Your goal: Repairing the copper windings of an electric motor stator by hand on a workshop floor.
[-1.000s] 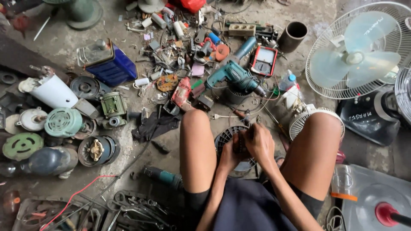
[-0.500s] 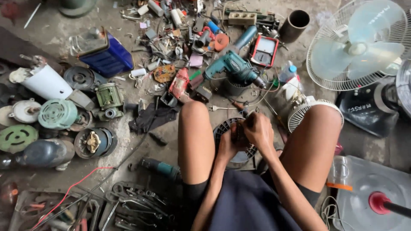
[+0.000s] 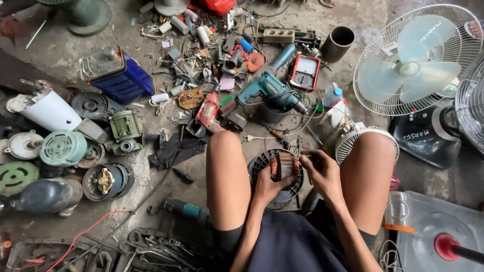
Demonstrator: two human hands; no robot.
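Left hand (image 3: 266, 185) cups the motor stator (image 3: 282, 166) from below, fingers curled closed around its lower edge. Right hand (image 3: 322, 171) closes on the stator's right side, fingertips (image 3: 304, 162) pinching at the copper windings. Stator sits between the bare knees, low centre of view, over a round black fan grille (image 3: 262, 163) on the concrete floor (image 3: 166, 201).

At 12 o'clock from the hands: teal power drill (image 3: 269, 90); past it a red-framed meter (image 3: 304, 72). 11 o'clock: red tool body (image 3: 208, 108). 2 o'clock: white standing fan (image 3: 416, 60). 10 o'clock, well apart: blue metal can (image 3: 121, 78). 9 o'clock: green motor (image 3: 125, 128), farther out a green vented cover (image 3: 63, 147). 8 o'clock: small teal-handled tool (image 3: 186, 208). 4 o'clock: clear plastic base with red knob (image 3: 443, 244).
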